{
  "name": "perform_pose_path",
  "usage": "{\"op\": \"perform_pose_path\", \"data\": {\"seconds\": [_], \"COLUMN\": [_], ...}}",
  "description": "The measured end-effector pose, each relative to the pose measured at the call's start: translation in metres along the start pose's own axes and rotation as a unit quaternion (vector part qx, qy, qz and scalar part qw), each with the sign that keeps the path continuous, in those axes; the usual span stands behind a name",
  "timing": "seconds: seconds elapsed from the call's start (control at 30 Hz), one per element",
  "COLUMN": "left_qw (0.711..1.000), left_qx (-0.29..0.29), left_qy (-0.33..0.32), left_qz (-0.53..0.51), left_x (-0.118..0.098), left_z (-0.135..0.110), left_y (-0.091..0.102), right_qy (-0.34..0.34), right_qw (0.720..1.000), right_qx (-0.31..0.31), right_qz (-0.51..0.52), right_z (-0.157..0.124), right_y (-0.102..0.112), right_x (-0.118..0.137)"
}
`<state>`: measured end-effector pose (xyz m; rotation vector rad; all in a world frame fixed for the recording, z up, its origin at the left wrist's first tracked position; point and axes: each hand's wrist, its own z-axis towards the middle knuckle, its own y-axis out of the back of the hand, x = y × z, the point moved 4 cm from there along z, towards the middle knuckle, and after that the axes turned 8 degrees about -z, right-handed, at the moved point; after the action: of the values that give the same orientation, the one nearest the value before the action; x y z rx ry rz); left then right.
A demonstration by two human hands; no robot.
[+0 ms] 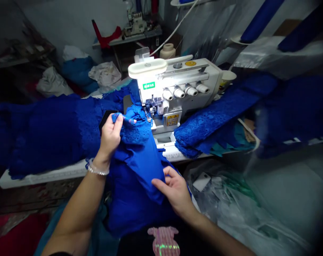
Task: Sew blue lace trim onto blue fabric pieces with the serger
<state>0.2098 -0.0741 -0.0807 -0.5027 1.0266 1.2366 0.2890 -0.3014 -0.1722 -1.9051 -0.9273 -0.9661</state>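
Observation:
A length of blue fabric [148, 160] with a lacy eyelet edge hangs from the overlock sewing machine [188, 85] down over my lap. My left hand [112, 133] pinches the lacy part, raised just left of the needle area. Lower down, my right hand [176, 188] holds the plain side edge of the same fabric between thumb and fingers. The presser foot [149, 115] sits beside the upper end of the cloth; whether it is clamped on the cloth I cannot tell. A dark flat object [106, 119] shows behind my left hand.
More blue fabric [46, 131] covers the table's left side. A folded stack of blue eyelet fabric [217, 113] lies right of the machine. Clear plastic bags [225, 199] fill the lower right. Another sewing machine [137, 25] stands at the back, near stuffed sacks [78, 71].

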Motion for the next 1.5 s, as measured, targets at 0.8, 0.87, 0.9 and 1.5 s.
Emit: {"op": "perform_pose_path", "data": {"seconds": [0.8,0.87,0.9,1.5], "left_qw": [0.953,0.941,0.939,0.929], "left_qx": [0.236,0.249,0.247,0.221], "left_qy": [-0.182,-0.215,-0.222,-0.269], "left_qz": [0.055,0.078,0.086,0.125], "left_x": [-0.082,-0.085,-0.086,-0.089], "left_z": [-0.196,-0.198,-0.198,-0.185], "left_y": [-0.019,-0.022,-0.022,-0.025], "right_qy": [0.072,0.079,0.081,0.093], "right_qw": [0.997,0.996,0.996,0.98], "right_qx": [0.024,0.033,0.033,0.074], "right_qz": [-0.014,-0.013,-0.017,-0.16], "right_z": [-0.063,-0.064,-0.064,-0.061], "right_y": [0.022,0.02,0.02,0.026], "right_x": [0.001,0.004,0.004,0.032]}}
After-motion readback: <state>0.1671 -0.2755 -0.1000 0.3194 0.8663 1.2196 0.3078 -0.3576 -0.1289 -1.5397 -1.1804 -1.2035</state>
